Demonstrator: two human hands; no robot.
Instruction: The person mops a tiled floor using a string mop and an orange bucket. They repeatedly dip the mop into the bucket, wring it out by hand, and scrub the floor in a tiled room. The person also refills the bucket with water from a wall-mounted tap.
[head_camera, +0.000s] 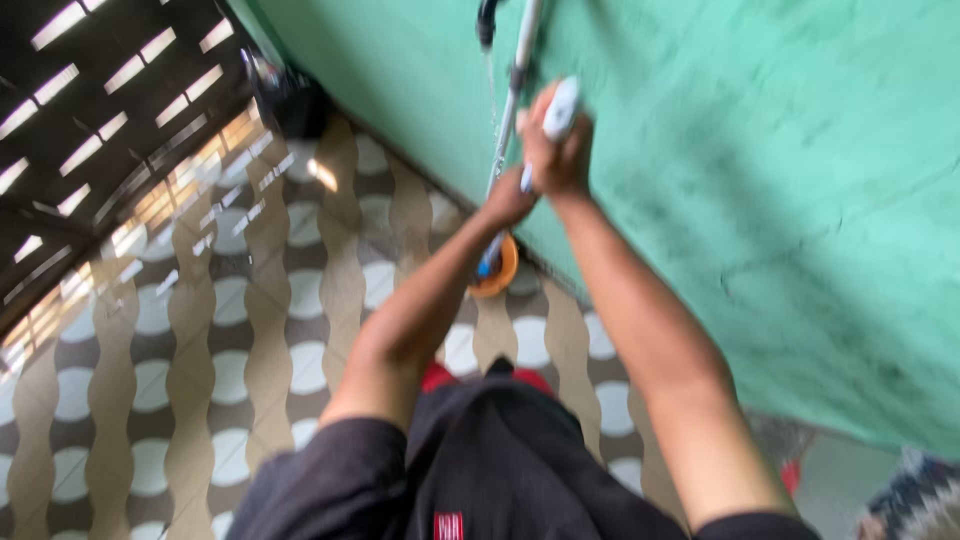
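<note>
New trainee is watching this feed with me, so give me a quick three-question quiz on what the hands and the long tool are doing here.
1. True or false: both hands are on the long pole.
2. Which hand sits higher in the picture: A) left hand B) right hand?
3. Fill in: the pole's lower end meets an ______ round thing on the patterned floor beside the green wall.

Key: 1 true; 2 B; 3 orange.
</note>
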